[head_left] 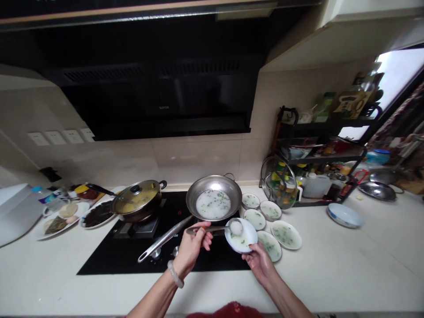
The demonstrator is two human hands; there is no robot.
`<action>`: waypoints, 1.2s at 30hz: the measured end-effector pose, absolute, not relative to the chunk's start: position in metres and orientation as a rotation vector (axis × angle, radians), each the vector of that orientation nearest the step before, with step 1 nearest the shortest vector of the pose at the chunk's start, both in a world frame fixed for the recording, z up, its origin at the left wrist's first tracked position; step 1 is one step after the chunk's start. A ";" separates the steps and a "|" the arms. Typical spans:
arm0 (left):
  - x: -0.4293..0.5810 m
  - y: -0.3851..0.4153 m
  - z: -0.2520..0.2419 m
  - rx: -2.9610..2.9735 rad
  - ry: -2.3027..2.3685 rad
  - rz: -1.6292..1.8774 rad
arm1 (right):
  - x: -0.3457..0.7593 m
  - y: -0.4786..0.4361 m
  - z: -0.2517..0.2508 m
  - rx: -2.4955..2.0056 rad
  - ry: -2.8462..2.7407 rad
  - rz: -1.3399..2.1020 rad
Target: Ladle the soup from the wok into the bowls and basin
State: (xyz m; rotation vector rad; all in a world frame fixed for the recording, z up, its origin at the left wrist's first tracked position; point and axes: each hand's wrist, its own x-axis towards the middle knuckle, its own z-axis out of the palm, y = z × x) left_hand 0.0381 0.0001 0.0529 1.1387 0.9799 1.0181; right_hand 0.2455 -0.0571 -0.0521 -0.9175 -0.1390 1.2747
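Observation:
My left hand (194,247) is closed around the handle of a metal ladle (217,228). The ladle's head, with whitish liquid in it, is over a white bowl (232,246). Pinched at its near rim by my right hand (260,263), the bowl holds pale soup with green bits. A steel wok (238,204) of the same pale soup sits on the stove behind, its long handle (165,238) pointing toward me at the left. Several filled bowls stand to the right, including a near one (270,246) partly behind my right hand and a wider one (286,235).
A lidded pan (141,201) stands on the left of the black cooktop (109,258). Plates of food (79,211) lie farther left. A glass lid (278,183) leans against the condiment rack (323,154). One blue-white dish (345,215) is at the right. The range hood (159,88) overhangs the stove.

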 end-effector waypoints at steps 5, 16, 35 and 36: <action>0.037 -0.008 0.039 1.497 0.881 0.909 | 0.245 -0.058 -0.050 -0.916 -0.117 1.277; 0.024 -0.014 0.040 1.837 0.722 0.867 | 0.245 -0.060 -0.048 -0.913 -0.106 1.269; 0.001 0.066 0.027 1.197 1.120 1.350 | 0.247 -0.060 -0.048 -0.938 -0.113 1.272; 0.000 0.071 0.025 1.265 1.161 1.342 | 0.247 -0.060 -0.048 -0.940 -0.114 1.270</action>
